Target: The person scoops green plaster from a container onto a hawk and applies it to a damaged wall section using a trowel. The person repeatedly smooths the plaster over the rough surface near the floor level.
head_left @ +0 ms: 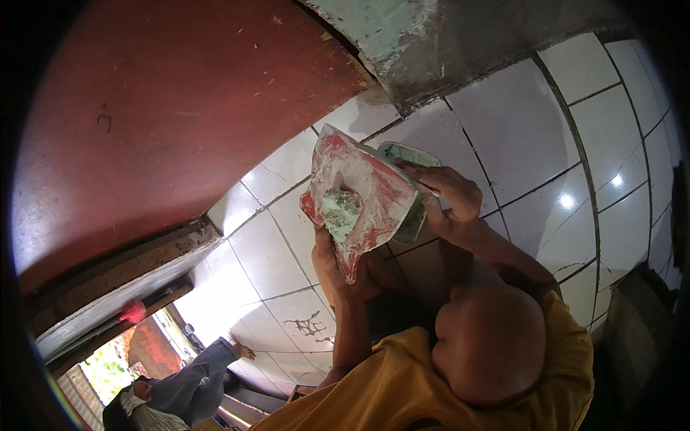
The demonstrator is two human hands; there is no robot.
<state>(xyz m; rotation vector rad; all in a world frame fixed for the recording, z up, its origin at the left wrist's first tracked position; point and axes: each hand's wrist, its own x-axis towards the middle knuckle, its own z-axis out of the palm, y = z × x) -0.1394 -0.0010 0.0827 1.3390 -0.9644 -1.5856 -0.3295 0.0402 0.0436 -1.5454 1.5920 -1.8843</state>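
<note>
A red, bent, roughly triangular piece (pixel 374 179), smeared with white, is held up in front of me above the tiled floor. In its hollow lies a crumbly pale green heap (pixel 341 213). My left hand (pixel 328 260) is closed on the piece's lower left edge. Behind its right side shows a pale green, dusty container-like thing (pixel 415 154), partly hidden by the piece. My right hand (pixel 454 197) is closed on this green thing, its fingers bent at the red piece's right edge. Whether the right fingers also grip the red piece, I cannot tell.
White floor tiles (pixel 514 118) with dark joints spread around my hands. A large red panel (pixel 180 115) rises at the left, beside a worn grey-green surface (pixel 460 43) at the top. At lower left, another person (pixel 190 384) in blue-grey clothing is near a bright opening.
</note>
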